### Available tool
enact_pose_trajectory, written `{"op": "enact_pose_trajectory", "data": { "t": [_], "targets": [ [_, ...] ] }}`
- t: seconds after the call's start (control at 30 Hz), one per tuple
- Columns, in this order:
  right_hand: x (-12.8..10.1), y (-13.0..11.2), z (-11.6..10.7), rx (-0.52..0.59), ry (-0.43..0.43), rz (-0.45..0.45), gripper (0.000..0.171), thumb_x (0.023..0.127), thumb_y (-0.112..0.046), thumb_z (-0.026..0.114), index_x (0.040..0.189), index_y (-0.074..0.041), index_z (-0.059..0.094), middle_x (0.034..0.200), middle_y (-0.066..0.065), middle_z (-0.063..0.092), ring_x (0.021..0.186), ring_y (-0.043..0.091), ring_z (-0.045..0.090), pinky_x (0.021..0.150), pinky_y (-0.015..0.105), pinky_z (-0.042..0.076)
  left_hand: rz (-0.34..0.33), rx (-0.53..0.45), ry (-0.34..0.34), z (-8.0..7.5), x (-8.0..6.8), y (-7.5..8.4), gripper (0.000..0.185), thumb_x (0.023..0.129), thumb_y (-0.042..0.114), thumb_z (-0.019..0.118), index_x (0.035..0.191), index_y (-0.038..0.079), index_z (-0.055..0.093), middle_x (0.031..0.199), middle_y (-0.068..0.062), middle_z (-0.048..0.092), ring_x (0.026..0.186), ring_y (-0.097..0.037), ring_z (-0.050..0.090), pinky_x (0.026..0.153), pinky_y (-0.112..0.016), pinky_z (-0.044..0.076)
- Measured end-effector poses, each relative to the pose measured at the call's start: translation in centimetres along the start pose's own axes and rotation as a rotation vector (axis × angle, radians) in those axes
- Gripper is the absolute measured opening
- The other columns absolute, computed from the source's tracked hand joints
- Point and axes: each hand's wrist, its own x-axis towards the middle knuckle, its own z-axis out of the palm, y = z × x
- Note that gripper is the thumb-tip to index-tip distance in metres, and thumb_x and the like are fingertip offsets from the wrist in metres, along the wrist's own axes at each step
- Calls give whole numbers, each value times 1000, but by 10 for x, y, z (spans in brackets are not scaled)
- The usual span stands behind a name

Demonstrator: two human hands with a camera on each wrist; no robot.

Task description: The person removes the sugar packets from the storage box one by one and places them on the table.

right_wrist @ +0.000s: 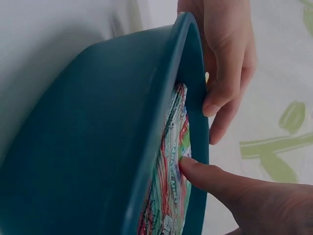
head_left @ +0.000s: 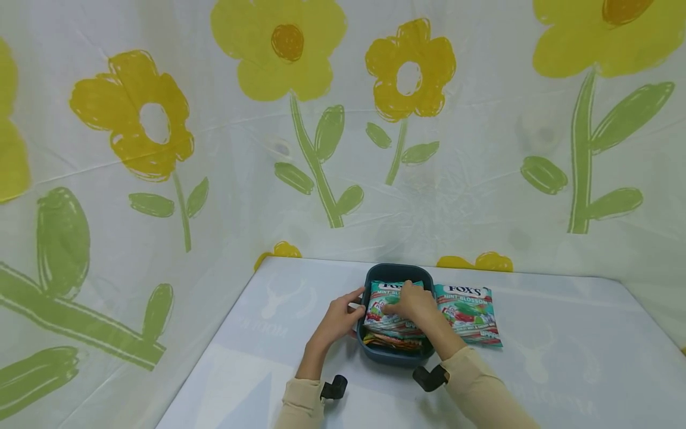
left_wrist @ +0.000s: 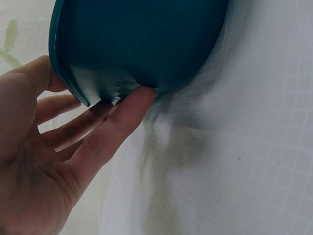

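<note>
The relation that counts is between the right hand (head_left: 418,304) and two packets, judged against the bin (head_left: 396,359). The upper packet (head_left: 382,322) lies inside the bin, face up and directly under the right hand, whose thumb touches it; the other fingers are partly hidden, so I cannot tell whether they pinch it or only press. Orange packets (head_left: 393,341) show below it, at the bin's near end. The loose packet (head_left: 468,313) lies on the table just right of the bin, its long axis running roughly along the bin's own, away from the person, slightly askew. The right hand is the nearer to it. At the bin's left side, the left hand (head_left: 339,316) touches the outer wall with loosely extended fingers, clear of both packets.
</note>
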Motion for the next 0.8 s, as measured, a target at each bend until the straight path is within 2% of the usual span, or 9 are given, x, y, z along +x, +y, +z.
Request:
{"op": "enact_pose_trajectory", "data": {
  "t": [0.23, 0.47, 0.6, 0.8],
  "targets": [
    [3, -2, -3, -55, 20, -16, 101, 76, -53, 78, 139, 15, 38, 133, 36, 52, 115, 50, 57, 96, 59, 52, 4, -3, -3, -1, -1, 1, 53, 97, 16, 54, 149, 12, 43, 127, -19, 58, 87, -17, 65, 51, -34, 61],
    [10, 7, -13, 35, -1, -49, 91, 78, -45, 79, 137, 13, 42, 133, 34, 53, 121, 52, 51, 99, 62, 49, 11, -15, -2, -1, 1, 1, 53, 97, 17, 54, 149, 13, 44, 127, -19, 58, 87, -16, 66, 51, -34, 61],
    [12, 12, -19, 84, -9, -79, 83, 79, -41, 79, 136, 10, 46, 132, 31, 55, 119, 49, 53, 97, 60, 51, 13, -14, -5, -1, 1, 0, 53, 97, 16, 54, 149, 13, 44, 127, -18, 58, 88, -16, 66, 51, -33, 61],
    [13, 7, -26, 68, 19, -118, 77, 83, -40, 75, 136, 9, 49, 133, 30, 56, 119, 48, 54, 99, 58, 50, 27, -27, -6, -1, 1, -3, 53, 97, 15, 54, 148, 11, 44, 127, -21, 58, 92, -23, 69, 50, -35, 61]
  ]
}}
